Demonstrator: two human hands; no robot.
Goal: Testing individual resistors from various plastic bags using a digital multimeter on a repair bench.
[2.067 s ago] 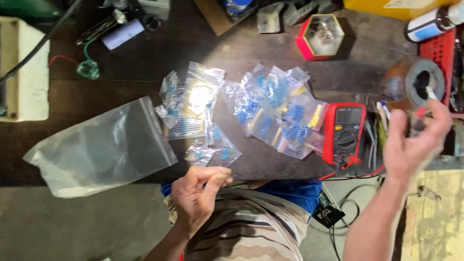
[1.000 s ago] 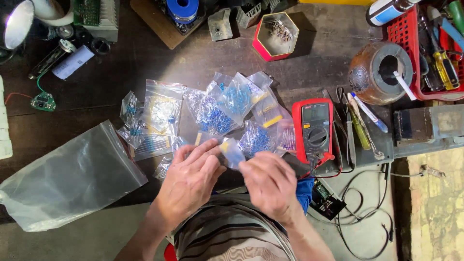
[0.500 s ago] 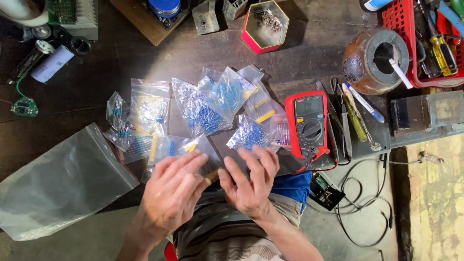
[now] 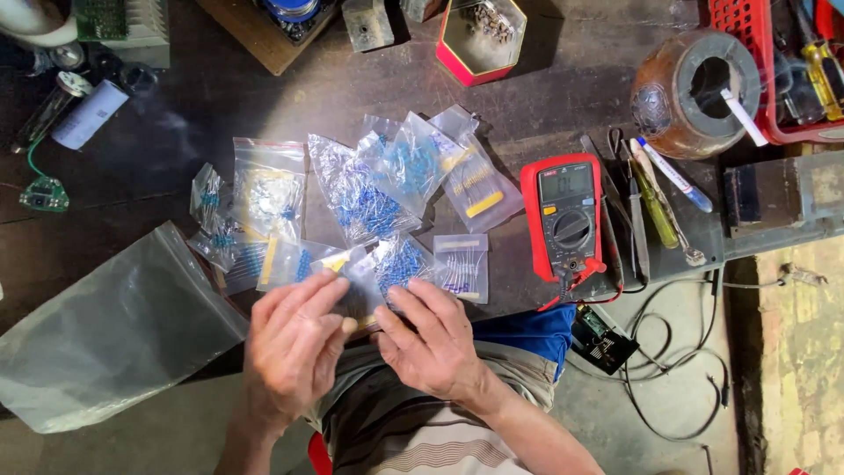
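Head view, looking down on a dark tabletop [image 4: 264,105]. Left hand [image 4: 294,339] and right hand [image 4: 435,339] close together at the near edge, both on one small bag [image 4: 356,286] of blue parts, clear plastic with a yellow strip. Left fingers [image 4: 308,299] laid over its near left corner, right fingers [image 4: 409,303] bent narrow against its right edge, thumbs hidden beneath, so probably pinched from both sides. Just beyond, touching and overlapping, a spread of like bags [image 4: 369,189]; one more bag [image 4: 462,264] just right of the held one. Further right, a red meter [image 4: 567,215]; to the left, a big empty bag [image 4: 114,325] hanging off the edge. Judged from the grip: handling or parting the mouth of the held bag, mid-step. For any next move, a firm pinch on thin slippery film, plus care not to drag the neighbours along.
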